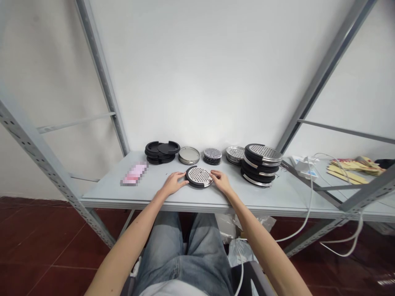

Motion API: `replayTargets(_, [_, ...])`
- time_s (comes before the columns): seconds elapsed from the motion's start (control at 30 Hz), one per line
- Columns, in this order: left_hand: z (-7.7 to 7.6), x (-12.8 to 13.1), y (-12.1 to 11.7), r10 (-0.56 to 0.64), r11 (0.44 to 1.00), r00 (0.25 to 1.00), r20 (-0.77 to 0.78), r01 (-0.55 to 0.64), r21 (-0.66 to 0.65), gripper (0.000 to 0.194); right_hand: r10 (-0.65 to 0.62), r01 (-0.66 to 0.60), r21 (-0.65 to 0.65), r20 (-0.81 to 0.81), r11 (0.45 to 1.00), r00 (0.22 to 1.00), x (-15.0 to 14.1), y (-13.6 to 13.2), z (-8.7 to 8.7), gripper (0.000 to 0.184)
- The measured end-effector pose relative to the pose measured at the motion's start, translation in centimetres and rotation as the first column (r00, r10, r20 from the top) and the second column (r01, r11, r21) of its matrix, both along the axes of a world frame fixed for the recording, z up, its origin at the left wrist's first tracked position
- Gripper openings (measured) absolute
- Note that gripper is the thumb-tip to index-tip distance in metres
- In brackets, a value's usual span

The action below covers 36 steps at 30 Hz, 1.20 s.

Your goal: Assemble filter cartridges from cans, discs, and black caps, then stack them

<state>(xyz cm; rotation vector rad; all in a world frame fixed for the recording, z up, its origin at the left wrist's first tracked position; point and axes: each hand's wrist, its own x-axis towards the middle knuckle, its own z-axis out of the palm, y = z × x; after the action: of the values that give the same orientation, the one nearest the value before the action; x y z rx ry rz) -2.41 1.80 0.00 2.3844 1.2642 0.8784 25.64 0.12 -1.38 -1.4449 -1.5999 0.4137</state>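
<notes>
As both hands touch perforated disc, pink item, illegibly pixelated

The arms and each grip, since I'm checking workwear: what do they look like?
The left grip and right grip are ungloved human hands. Both forearms are bare: no sleeve, watch or wristband shows on the left arm or right arm. Any rings are too small to tell.
</notes>
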Motion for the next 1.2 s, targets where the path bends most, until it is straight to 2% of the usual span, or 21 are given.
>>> replayTargets(0.17, [-0.2, 0.0, 0.0, -0.003, 1.0, 1.0, 0.013, 0.003, 0.016, 0.052, -0.017, 0.017, -0.006, 0.011, 1.0, 1.0, -0.2, 0.1, -0.1, 0.036])
replayTargets(0.47, [-0.2, 0.4, -0.6, 0.034, 0.997, 0.999, -0.036, -0.032, 0.065, 0.067, -0.117, 0.117, 0.01, 0.175, 0.993, 0.978, -0.5, 0.4, -0.1, 0.044])
replayTargets(0.73, [-0.5, 0.2, -0.4, -0.003, 0.999, 1.0, -0.031, 0.004, 0.033, 0.068, -0.037, 0.037, -0.002, 0.103, 0.999, 0.994, -0.3, -0.3, 0.3, 0.046])
replayTargets(0.9, [-0.6, 0.2, -0.3, 0.014, 1.0, 0.991, -0.132, -0.01, 0.027, 0.07, -0.028, 0.028, -0.003, 0.055, 1.0, 0.998, -0.3, -0.3, 0.2, 0.044])
replayTargets(1.07, [-0.7, 0.4, -0.2, 0.047, 0.998, 0.986, -0.163, -0.041, 0.039, 0.067, -0.102, 0.103, 0.013, 0.334, 0.995, 0.937, -0.8, -0.2, 0.0, 0.045])
replayTargets(1.2, [-0.7, 0.5, -0.3, 0.075, 0.995, 0.99, -0.117, -0.066, 0.072, 0.066, -0.092, 0.097, 0.01, 0.419, 0.995, 0.903, -1.2, -0.3, 0.0, 0.049])
